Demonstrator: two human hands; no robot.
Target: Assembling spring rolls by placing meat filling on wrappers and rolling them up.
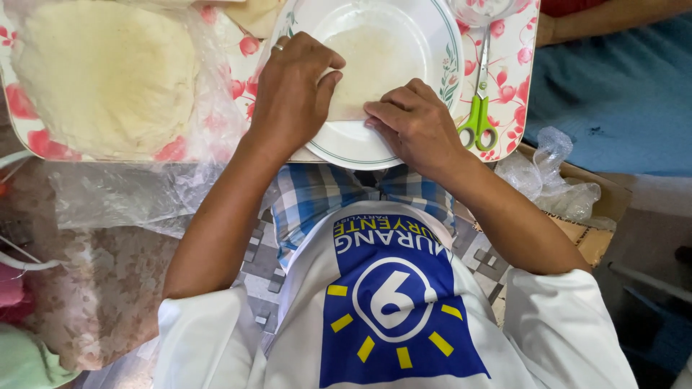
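Note:
A white plate (425, 29) with a green rim sits on a floral tray (515, 65) in front of me. A thin, pale round wrapper (367, 61) lies flat on the plate. My left hand (294, 90), a ring on one finger, curls over the wrapper's left edge and pinches it. My right hand (414, 126) presses its fingertips on the wrapper's near edge at the plate's front rim. The two hands are a few centimetres apart.
A stack of pale wrappers (108, 72) in clear plastic lies on the tray's left side. Green-handled scissors (477, 108) rest right of the plate. Another person's arm (613, 18) shows at top right. Crumpled plastic (555, 180) sits on a cardboard box (595, 241).

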